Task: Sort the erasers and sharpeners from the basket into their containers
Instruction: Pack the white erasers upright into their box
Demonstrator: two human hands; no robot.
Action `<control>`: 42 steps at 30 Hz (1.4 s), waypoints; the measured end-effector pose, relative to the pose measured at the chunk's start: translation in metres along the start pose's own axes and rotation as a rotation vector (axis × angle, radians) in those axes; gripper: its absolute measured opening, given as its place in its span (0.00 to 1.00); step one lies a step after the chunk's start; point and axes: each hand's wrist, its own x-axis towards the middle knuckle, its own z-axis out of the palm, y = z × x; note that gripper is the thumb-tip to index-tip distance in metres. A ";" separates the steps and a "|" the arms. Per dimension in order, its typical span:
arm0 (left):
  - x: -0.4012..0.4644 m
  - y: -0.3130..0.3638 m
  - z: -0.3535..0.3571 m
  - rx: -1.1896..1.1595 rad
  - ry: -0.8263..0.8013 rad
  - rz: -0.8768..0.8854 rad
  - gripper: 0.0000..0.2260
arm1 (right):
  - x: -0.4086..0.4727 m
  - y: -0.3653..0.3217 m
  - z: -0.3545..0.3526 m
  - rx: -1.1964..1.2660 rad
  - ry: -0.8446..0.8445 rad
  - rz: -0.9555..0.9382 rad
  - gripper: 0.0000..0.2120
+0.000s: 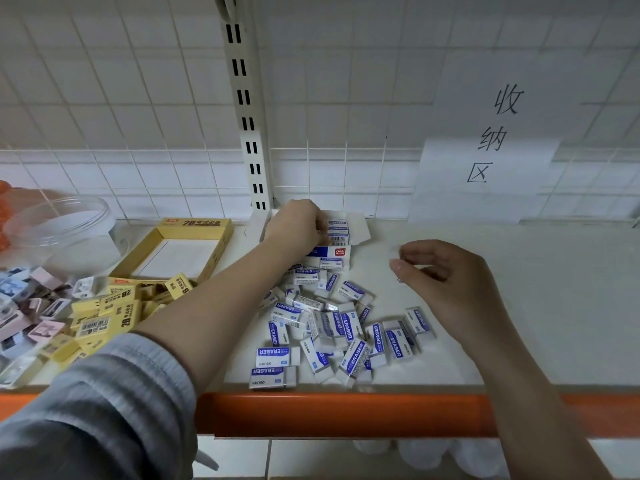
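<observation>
Hiding the eraser box interior, left hand.

White erasers wear blue-and-white sleeves, the open box is yellow, the shelf edge orange.

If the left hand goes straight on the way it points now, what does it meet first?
Probably the erasers already lying in the open white box: the left hand reaches away from the person and its fingers curl at them. Behind the box is the tiled wall. Depth is unclear.

paper sign on tiled wall, slotted upright
</observation>
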 end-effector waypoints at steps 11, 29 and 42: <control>-0.044 -0.012 -0.028 -0.108 0.172 0.013 0.08 | 0.013 -0.012 0.001 0.234 -0.103 0.043 0.10; -0.147 -0.047 -0.044 -0.225 0.385 -0.147 0.05 | 0.036 -0.037 0.041 -0.020 -0.385 -0.099 0.09; -0.157 -0.062 -0.035 -0.140 0.247 -0.143 0.09 | 0.054 -0.040 0.068 -0.387 -0.262 -0.381 0.08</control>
